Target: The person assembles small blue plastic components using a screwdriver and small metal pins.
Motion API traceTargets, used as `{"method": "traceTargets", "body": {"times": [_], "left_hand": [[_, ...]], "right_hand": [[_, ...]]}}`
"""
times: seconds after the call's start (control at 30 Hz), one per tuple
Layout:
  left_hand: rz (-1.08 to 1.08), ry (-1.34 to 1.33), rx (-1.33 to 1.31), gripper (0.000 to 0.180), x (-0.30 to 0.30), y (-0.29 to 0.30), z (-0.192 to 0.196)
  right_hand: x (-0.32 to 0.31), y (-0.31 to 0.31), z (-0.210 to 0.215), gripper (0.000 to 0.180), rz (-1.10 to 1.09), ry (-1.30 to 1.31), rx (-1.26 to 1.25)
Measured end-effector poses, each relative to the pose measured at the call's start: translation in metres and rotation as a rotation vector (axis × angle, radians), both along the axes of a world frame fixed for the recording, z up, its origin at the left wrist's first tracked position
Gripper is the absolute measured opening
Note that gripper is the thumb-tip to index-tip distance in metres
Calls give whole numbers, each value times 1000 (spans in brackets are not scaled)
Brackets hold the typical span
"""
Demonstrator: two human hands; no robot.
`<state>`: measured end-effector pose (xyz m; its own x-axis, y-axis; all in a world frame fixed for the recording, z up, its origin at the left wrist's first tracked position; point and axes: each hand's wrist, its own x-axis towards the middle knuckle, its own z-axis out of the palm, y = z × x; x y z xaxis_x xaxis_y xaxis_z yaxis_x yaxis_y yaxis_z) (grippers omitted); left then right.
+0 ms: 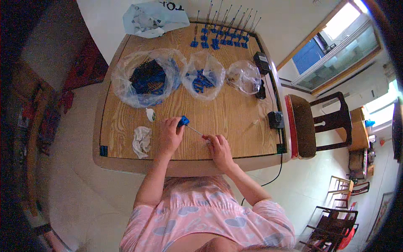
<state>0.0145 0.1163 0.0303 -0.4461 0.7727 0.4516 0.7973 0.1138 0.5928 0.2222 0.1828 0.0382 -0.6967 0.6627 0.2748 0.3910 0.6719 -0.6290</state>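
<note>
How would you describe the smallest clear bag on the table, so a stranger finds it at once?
On the wooden table, three clear plastic bags stand in a row. Take the one furthest right, beside the black charger. Unlike the two bags with blue parts, it looks almost empty.

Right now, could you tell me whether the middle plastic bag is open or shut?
Open: the middle plastic bag gapes upward, its blue parts exposed.

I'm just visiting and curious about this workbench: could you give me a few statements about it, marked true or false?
1. The left hand holds a small blue part. True.
2. Three clear plastic bags lie open on the wooden table. True.
3. The chair stands at the table's left side. False: it stands at the right.
4. The right hand rests on the crumpled white cloth. False: the cloth lies left of the left hand, apart from it.
</note>
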Motion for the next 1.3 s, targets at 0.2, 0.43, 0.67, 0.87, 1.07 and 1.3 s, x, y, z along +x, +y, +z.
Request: {"method": "traceTargets", "body": {"times": [0.2, 0.43, 0.67, 0.87, 1.07, 1.3], "left_hand": [[-42, 21, 30, 36, -3, 4, -14], [-65, 64, -22, 35, -5, 4, 2], [-46, 93, 4, 32, -2, 1, 11], [-28, 64, 13, 29, -1, 2, 7], [3, 58, -65, 28, -2, -2, 10], [-10, 46, -4, 27, -3, 2, 7]], "right_hand": [[2, -7, -4, 25, -45, 41, -106], [-2, -10, 0, 26, -52, -10, -51], [-6, -10, 2, 23, -116, -34, -163], [-11, -8, -13, 23, -115, 8, -80], [-14, -9, 3, 25, -145, 1, -44], [-14, -10, -3, 25, -164, 63, -235]]}}
